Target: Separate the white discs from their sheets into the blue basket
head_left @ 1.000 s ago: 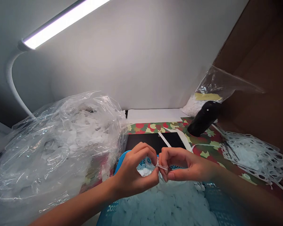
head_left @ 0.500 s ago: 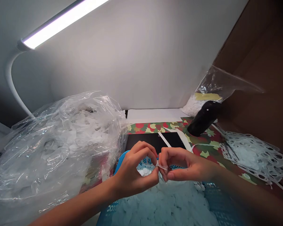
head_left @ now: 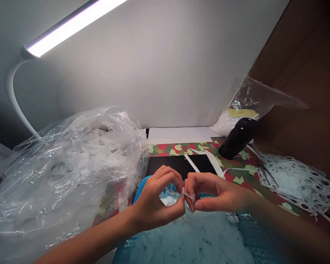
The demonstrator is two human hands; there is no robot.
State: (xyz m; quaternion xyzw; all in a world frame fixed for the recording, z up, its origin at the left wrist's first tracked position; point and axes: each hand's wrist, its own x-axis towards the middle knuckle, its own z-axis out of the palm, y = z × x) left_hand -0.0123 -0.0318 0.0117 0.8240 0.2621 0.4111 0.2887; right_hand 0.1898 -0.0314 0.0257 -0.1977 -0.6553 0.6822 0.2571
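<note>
My left hand point(head_left: 161, 198) pinches a small, thin white piece point(head_left: 184, 193) between thumb and forefinger. From the other side my right hand point(head_left: 211, 192) pinches the same piece, fingertips almost touching those of the left. The piece looks like a soft strip or thin plastic bit; its exact kind is too small to make out. Both hands hover above a blue plastic basket point(head_left: 254, 234), which is filled with many flat white pieces point(head_left: 189, 238). Several small white discs point(head_left: 168, 200) show through the gap between my left thumb and forefinger.
On the left bulges a clear plastic bag point(head_left: 71, 176) of white pieces. A black object point(head_left: 238, 137) stands back right, before another clear bag point(head_left: 231, 117). Punched white sheets point(head_left: 297, 179) lie at the right. Overhead shines a lamp point(head_left: 77, 27). A black board point(head_left: 167, 163) lies behind the hands.
Almost nothing differs. The white piece between the fingertips has shifted slightly, with a thin end now showing inside the left hand's finger gap.
</note>
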